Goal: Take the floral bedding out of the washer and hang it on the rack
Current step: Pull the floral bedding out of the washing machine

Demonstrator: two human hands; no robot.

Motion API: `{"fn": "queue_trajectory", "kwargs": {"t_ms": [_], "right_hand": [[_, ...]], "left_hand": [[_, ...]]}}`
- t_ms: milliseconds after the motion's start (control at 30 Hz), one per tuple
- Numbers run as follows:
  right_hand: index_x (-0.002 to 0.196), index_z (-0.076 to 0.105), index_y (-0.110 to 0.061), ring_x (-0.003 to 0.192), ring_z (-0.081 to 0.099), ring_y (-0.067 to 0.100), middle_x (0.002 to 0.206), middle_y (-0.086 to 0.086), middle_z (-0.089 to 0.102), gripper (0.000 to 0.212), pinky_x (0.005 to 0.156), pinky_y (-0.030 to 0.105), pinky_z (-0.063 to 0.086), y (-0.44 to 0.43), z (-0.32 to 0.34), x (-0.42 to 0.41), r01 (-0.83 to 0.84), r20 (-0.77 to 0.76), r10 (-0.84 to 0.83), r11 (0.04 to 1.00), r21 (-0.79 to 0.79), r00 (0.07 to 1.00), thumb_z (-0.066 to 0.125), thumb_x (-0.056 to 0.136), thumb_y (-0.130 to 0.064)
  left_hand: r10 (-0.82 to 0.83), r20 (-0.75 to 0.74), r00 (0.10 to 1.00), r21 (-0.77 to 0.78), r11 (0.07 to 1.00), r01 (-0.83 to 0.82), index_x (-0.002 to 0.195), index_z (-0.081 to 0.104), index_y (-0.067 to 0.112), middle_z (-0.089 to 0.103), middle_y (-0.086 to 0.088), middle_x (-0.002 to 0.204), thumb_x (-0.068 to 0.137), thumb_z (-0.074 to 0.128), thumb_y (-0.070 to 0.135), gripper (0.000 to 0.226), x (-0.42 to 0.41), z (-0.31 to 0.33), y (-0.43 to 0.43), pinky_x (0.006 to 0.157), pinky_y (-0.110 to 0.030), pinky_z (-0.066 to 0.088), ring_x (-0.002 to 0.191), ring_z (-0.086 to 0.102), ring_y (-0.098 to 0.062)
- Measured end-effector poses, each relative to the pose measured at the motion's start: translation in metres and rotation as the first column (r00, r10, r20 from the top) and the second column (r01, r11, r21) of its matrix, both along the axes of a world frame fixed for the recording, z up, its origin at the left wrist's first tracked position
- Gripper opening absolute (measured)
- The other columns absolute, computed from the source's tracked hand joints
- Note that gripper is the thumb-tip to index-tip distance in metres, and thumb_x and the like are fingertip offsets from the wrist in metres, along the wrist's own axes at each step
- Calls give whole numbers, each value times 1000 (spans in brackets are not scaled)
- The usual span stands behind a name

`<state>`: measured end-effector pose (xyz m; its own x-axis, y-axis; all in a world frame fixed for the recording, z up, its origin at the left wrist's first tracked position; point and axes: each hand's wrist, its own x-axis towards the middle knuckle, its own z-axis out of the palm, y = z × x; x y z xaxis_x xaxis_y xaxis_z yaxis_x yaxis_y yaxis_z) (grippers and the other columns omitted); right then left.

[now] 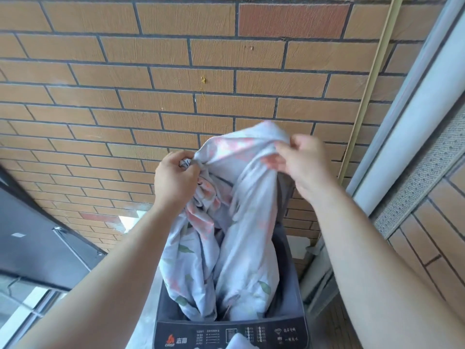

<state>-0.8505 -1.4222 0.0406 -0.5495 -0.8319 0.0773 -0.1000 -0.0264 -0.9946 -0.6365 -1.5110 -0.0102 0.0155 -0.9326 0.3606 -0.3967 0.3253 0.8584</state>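
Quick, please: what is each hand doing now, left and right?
Left hand: grips a bunch of the bedding.
Right hand: pinches the bedding's top fold.

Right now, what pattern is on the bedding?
Pale grey-blue bedding with pink flowers and green leaves; head view.

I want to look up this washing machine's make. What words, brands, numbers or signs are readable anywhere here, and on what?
"志高": white characters on the washer's control panel, beside a red flame logo.
"CHIGO": tiny red letters under that logo, only just legible.
Small white label rows mid-panel: too small to read.
Characters beside the diamond icon: blurred.
No text on the floral bedding or the brick wall.
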Motion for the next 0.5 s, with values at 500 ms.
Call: {"fn": "queue_trajectory", "kwargs": {"t_ms": [500], "right_hand": [[84, 71, -10, 82, 68, 26, 88, 15, 72, 18, 78, 41, 52, -5, -25, 21, -72, 258, 38, 990, 121, 965, 77, 84, -27]], "left_hand": [[-177, -146, 973, 192, 960, 204, 69, 68, 17, 69, 7, 67, 76, 71, 21, 9, -16, -4, 21, 69, -38, 58, 66, 64, -14]]}}
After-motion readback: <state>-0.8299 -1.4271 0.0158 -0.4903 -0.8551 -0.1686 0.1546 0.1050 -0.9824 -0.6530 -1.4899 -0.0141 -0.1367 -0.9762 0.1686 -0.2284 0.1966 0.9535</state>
